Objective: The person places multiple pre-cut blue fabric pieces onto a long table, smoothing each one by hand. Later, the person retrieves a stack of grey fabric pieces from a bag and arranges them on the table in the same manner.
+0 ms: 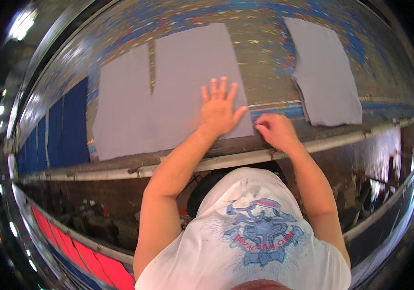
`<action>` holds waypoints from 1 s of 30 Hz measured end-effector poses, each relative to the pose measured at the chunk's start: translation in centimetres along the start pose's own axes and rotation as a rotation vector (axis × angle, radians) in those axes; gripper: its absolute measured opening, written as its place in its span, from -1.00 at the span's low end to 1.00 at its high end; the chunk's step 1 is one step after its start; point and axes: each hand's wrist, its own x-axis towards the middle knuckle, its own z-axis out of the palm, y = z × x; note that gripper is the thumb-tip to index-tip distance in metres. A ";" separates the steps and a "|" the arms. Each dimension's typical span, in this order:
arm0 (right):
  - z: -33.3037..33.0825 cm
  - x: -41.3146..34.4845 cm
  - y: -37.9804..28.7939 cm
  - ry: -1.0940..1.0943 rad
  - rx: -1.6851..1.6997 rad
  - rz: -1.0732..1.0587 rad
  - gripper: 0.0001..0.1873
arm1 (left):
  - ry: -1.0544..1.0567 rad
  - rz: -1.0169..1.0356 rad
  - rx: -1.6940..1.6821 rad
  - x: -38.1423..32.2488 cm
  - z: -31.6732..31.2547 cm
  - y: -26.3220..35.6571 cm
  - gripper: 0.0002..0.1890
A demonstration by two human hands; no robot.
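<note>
A large grey fabric panel (pixel 178 87) lies flat on the paint-spattered table, with a narrow slit-like gap running down from its far edge. My left hand (pixel 219 108) rests palm down on the panel's right part, fingers spread. Just past the panel's right edge, near the table's front, is my right hand (pixel 274 130), its fingers curled and the thumb close to the forefinger; whether something small is between them cannot be told. Farther right lies a second grey fabric piece (pixel 326 72), which appears to be layered at its left edge.
Dark blue fabric pieces (pixel 71 127) lie on the table at the left. A pale rail (pixel 243 157) runs along the table's front edge, close to my body. Behind me at the lower left, red fabric (pixel 83 250) lies on another surface.
</note>
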 end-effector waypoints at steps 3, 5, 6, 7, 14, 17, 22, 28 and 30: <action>-2.7 -1.9 2.3 0.099 0.114 -0.017 -0.82 | -0.032 -0.023 0.025 0.8 -0.1 1.2 -0.06; -4.5 -2.8 4.3 0.159 0.140 -0.047 -0.84 | -0.042 -0.032 0.025 0.9 -0.3 1.6 -0.08; -5.4 -3.5 5.4 0.166 0.164 -0.041 -0.86 | -0.032 -0.033 0.030 0.8 -0.4 1.7 -0.08; -6.3 -4.0 6.6 0.182 0.192 -0.036 -0.87 | -0.037 -0.032 0.045 0.9 -0.5 1.7 -0.09; -10.3 -5.9 12.8 0.255 0.390 -0.077 -0.91 | -0.043 -0.080 0.087 1.2 -0.4 2.4 -0.12; -11.7 -6.0 13.7 0.268 0.369 -0.209 -0.91 | -0.045 -0.133 0.102 1.0 0.0 3.0 -0.13; -13.6 -6.0 15.6 0.226 0.403 -0.290 -0.90 | -0.054 -0.262 0.141 0.6 1.1 4.5 -0.16; -12.6 -5.7 17.3 0.141 0.451 -0.310 -0.90 | -0.065 -0.349 0.175 0.2 1.1 6.3 -0.16; -12.0 -5.6 17.4 0.149 0.413 -0.340 -0.90 | -0.060 -0.364 0.169 0.5 1.0 6.6 -0.14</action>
